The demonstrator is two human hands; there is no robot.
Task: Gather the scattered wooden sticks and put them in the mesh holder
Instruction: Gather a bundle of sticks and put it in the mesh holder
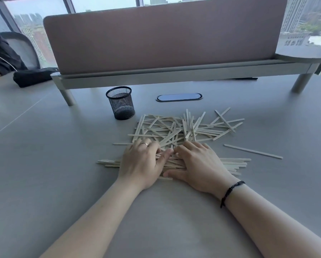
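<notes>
Both hands are down flat on the grey desk (44, 164), side by side, thumbs almost meeting in the middle. The left hand (143, 162), ring on one finger, lies palm-down with fingers loosely spread over a bundle of wooden sticks (234, 163) lined up roughly crosswise under both palms, ends poking out left and right. The right hand (196, 164), a dark bracelet (230, 192) at its wrist, presses down the same way, fingers splayed, nothing pinched. Just beyond the fingertips sits the loose heap of scattered sticks (183, 127), crisscrossed every which way and touching the near bundle's far edge. One stray stick (252, 151) lies apart to the right, angled across the desk. And there's the black mesh holder (121, 103), upright, just beside the heap's far-left corner, no sticks seen in it. Behind it stands a pinkish divider panel (156, 40) on metal legs, with an oval cable port (179, 97) in the desk to the holder's right.
</notes>
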